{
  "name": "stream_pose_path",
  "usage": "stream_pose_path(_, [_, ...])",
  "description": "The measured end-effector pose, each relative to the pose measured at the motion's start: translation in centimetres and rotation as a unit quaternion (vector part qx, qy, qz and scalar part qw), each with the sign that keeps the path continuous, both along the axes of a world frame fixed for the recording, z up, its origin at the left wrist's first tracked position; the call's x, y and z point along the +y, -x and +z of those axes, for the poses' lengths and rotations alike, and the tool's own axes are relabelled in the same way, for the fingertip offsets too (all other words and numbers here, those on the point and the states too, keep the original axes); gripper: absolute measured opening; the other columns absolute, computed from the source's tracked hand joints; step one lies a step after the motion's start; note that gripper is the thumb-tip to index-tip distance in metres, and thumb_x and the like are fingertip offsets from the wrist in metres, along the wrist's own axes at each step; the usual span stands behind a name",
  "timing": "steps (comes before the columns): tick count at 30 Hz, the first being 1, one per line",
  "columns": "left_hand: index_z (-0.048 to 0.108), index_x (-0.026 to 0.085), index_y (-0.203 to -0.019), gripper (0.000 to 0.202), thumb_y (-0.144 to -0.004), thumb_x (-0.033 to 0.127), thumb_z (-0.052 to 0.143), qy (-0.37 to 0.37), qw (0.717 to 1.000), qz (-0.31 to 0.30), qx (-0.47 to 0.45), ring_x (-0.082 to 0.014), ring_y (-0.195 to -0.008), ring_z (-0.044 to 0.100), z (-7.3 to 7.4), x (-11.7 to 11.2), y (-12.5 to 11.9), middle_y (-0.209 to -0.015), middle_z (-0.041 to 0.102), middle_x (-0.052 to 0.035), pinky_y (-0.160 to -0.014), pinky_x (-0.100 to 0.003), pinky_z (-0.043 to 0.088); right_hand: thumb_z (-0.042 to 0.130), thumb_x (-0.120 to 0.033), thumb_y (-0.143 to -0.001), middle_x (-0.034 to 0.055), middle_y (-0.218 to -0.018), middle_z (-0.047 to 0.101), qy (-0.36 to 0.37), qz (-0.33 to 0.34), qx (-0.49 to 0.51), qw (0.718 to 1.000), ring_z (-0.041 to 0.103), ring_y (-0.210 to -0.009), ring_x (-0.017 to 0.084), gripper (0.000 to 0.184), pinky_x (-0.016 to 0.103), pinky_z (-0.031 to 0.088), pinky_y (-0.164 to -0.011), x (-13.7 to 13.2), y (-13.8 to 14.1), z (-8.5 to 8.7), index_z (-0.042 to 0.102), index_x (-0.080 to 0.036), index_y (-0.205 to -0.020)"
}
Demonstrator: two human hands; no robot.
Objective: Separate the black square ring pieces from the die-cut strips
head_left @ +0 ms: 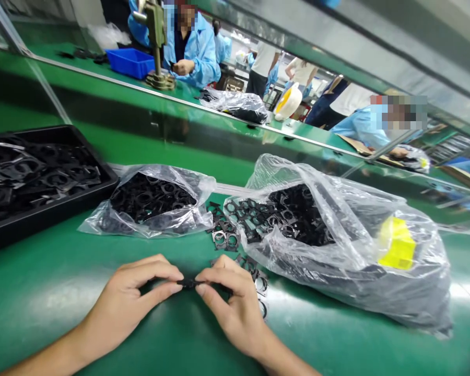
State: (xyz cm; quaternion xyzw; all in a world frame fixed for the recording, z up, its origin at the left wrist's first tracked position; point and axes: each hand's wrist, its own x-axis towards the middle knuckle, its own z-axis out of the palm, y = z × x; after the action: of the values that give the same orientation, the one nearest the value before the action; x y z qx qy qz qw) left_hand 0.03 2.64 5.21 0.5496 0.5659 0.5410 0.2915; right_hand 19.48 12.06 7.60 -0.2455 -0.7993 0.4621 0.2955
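Note:
My left hand (135, 295) and my right hand (231, 300) meet low over the green table, and both pinch the same small black plastic part (188, 283) between thumb and fingertips. Several loose black ring-shaped parts (224, 237) lie just beyond and beside my right hand. They spill from the mouth of a large clear plastic bag (337, 245) full of the same parts, with a yellow label inside (395, 244). A smaller clear bag of black parts (152, 201) lies ahead of my left hand.
A black tray (43, 211) heaped with black parts stands at the left. Beyond a metal rail, other people in blue coats work at the far side, near a blue bin (130, 62), a hand press (156, 42) and another bag of parts (238, 106).

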Motion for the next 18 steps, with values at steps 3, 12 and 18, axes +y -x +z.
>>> stream_pose_path(3, [0.077,0.025,-0.084,0.008,-0.089,0.024,0.071,0.007,1.0,-0.005,0.0,-0.0126,-0.068,0.07,-0.3,-0.1,-0.1,-0.075,0.073,0.0009,-0.064,-0.016,0.056,0.065,-0.018,-0.094,0.0005,-0.074,0.059,-0.004,0.0,0.001,1.0,0.055,-0.07,0.015,0.012,0.027,0.043,-0.064,-0.2,0.0,0.2,0.076,-0.021,-0.094])
stream_pose_path(12, [0.073,0.02,-0.083,0.018,-0.087,0.038,0.07,0.061,0.995,-0.006,-0.079,-0.0194,-0.075,0.074,-2.2,0.6,-1.4,-0.079,0.075,-0.0029,-0.074,-0.025,0.062,0.066,-0.023,-0.088,0.0005,-0.08,0.06,0.048,-0.042,-0.003,0.998,0.06,-0.069,0.013,0.006,0.022,0.05,-0.063,-0.8,0.1,-1.1,0.066,-0.018,-0.083])
stream_pose_path(18, [0.07,0.019,-0.075,0.037,-0.079,0.055,0.075,0.055,0.993,-0.001,-0.105,-0.0187,-0.068,0.067,-3.4,1.7,-1.8,-0.069,0.068,-0.0015,-0.067,-0.025,0.059,0.067,-0.043,-0.088,-0.0002,-0.069,0.059,-0.043,-0.049,0.018,0.998,0.059,-0.059,0.013,0.026,0.021,0.048,-0.051,0.3,0.2,-3.0,0.063,-0.019,-0.079])
